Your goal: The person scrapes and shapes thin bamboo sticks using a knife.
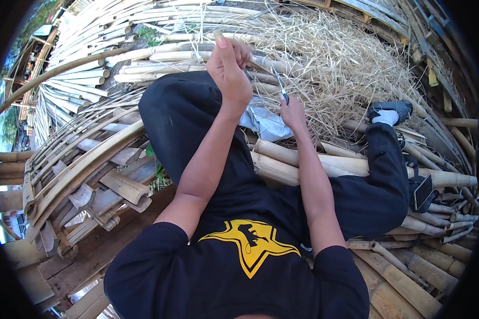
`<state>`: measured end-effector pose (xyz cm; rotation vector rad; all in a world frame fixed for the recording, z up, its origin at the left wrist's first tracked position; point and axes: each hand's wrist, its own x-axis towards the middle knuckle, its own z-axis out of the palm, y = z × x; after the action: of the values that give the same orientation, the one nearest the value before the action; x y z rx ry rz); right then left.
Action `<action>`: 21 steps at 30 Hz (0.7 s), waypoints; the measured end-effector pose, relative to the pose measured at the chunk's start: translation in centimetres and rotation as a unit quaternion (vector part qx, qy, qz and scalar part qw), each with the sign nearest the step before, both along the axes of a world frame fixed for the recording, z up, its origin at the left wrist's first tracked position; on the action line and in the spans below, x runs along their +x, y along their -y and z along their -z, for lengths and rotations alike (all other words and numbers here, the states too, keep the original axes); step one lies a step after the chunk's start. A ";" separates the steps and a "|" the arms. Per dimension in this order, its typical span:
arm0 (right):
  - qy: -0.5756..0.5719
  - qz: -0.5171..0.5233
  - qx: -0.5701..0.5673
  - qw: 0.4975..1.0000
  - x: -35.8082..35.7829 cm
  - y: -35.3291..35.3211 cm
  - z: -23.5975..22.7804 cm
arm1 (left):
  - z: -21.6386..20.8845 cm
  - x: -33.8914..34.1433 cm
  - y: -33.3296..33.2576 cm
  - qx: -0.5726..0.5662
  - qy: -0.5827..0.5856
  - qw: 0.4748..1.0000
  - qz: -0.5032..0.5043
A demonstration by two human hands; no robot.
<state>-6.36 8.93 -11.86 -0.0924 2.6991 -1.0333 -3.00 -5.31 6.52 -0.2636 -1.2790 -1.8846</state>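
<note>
Bamboo poles (167,54) fill upper L of head view, loose pale shavings (351,69) heaped upper R. L arm bent, reaching up to top ctr; L hand (230,74) in a fist, thumb up, fingers curled round bamboo strip (219,36), its end poking out above thumb. R arm nearly straight, R hand (294,113) lower & to the R, fingers wrapped on knife (280,84) handle, blade pointing up-L nr strip; can't tell if touching. Crumpled whitish cloth (269,123) btwn forearms, partly blocked by R wrist. Dark trouser leg (170,103) under L forearm; shoe (404,110) far R.
</note>
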 end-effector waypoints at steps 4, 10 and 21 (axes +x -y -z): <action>0.038 -0.028 0.052 0.998 -0.3 -0.5 2.6 | 1.0 -1.0 -0.4 0.062 0.002 0.998 0.011; 0.044 0.019 0.009 0.999 -0.2 -0.2 3.2 | 1.2 -1.1 -1.1 0.015 0.048 0.999 0.000; -0.046 -0.003 -0.084 0.995 0.3 1.0 2.4 | 1.7 -1.0 -0.8 0.068 0.068 0.995 0.023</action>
<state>-6.02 7.94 -14.26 -0.1838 2.6856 -1.2818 -4.01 -4.50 4.86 -0.0942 -1.2361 -2.0478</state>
